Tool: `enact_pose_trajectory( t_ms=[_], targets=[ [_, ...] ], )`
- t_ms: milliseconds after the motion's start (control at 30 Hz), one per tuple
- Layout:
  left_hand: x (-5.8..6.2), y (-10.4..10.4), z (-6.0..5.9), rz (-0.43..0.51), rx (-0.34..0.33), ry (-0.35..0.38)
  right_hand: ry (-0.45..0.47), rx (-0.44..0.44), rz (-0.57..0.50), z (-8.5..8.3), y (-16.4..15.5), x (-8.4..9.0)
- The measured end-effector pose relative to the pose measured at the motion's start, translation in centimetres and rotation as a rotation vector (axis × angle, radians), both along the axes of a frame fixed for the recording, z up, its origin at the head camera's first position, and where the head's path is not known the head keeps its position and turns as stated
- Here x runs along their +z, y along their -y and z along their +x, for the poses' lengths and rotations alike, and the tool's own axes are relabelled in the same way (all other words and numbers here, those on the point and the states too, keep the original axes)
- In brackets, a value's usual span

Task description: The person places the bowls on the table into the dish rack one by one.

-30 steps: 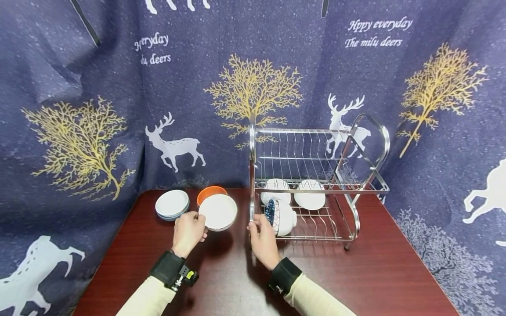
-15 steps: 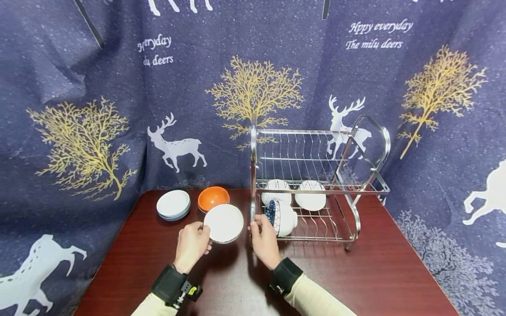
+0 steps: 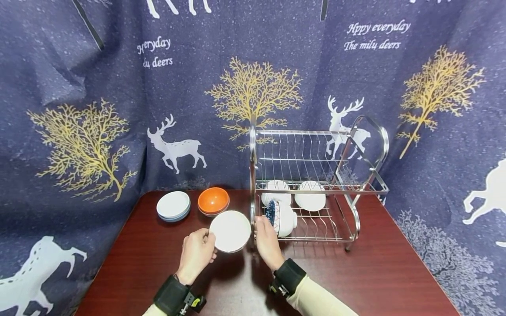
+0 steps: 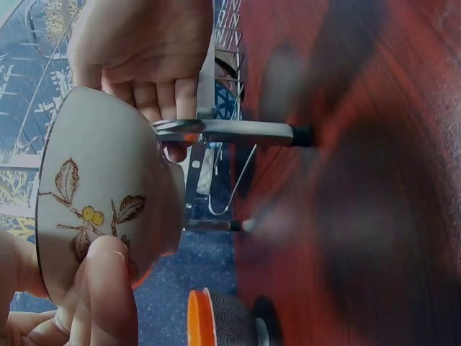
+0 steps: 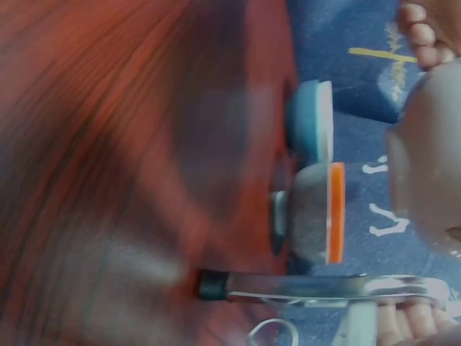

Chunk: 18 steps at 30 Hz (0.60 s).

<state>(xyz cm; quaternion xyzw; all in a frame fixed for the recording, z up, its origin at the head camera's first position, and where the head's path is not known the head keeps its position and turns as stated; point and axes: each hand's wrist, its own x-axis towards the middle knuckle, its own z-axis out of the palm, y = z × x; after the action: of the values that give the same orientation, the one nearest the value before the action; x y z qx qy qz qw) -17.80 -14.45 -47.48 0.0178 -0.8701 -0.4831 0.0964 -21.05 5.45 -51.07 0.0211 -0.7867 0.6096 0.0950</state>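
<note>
Left hand (image 3: pixel 196 253) grips a white ceramic bowl with a leaf-and-berry print (image 3: pixel 230 231) by its rim, thumb inside, fingers (image 4: pixel 108 288) curled round the outer wall; the bowl is off the dark red wooden desk (image 3: pixel 379 272), tilted with its mouth toward the camera, just left of centre in the head view and right beside the front left post of the two-tier chrome wire dish rack (image 3: pixel 316 188). Right hand (image 3: pixel 266 239) holds that post, fingers wrapped round the wire; the left wrist view shows its knuckles touching or nearly touching the bowl's rim. Judgement: the step is bringing the bowl to the rack, so keep the right hand steadying the frame, keep the bowl on edge to match the wire slots, and clear the post before easing in. The lower tier already carries a blue-patterned white bowl (image 3: pixel 281 217) at the front and two white bowls (image 3: pixel 310 197) behind, so pick a free slot and avoid knocking china. Risk: the rim grip is shallow and could slip. An orange bowl (image 3: pixel 213 200) and stacked white-and-blue plates (image 3: pixel 173 205) sit at centre left, well apart from the hands.
</note>
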Motion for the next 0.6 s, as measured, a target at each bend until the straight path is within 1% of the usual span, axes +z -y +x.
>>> enact_pose_trajectory(
  t_ms=[67,167,267,333,400,500,600],
  targets=[
    [0.0,-0.2,0.2,0.003,-0.014,-0.007,0.05,0.031,-0.053,0.2,-0.1,0.4],
    [0.1,-0.5,0.5,0.001,-0.032,-0.022,0.088,0.077,-0.09,0.6,-0.3,0.8],
    [0.3,-0.7,0.7,-0.007,-0.047,-0.033,0.107,0.114,-0.106,0.9,-0.5,1.2],
    [0.4,-0.9,0.9,-0.021,-0.054,-0.042,0.108,0.103,-0.079,1.1,-0.6,1.5],
    [0.5,-1.0,1.0,-0.026,-0.061,-0.053,0.08,0.082,-0.011,1.3,-0.8,1.8],
    [0.6,-1.1,1.1,-0.032,-0.068,-0.071,0.036,0.053,0.062,1.7,-1.0,2.4],
    [0.6,-1.3,1.1,-0.025,-0.073,-0.078,0.016,0.08,0.041,2.1,-1.2,2.9]
  ],
)
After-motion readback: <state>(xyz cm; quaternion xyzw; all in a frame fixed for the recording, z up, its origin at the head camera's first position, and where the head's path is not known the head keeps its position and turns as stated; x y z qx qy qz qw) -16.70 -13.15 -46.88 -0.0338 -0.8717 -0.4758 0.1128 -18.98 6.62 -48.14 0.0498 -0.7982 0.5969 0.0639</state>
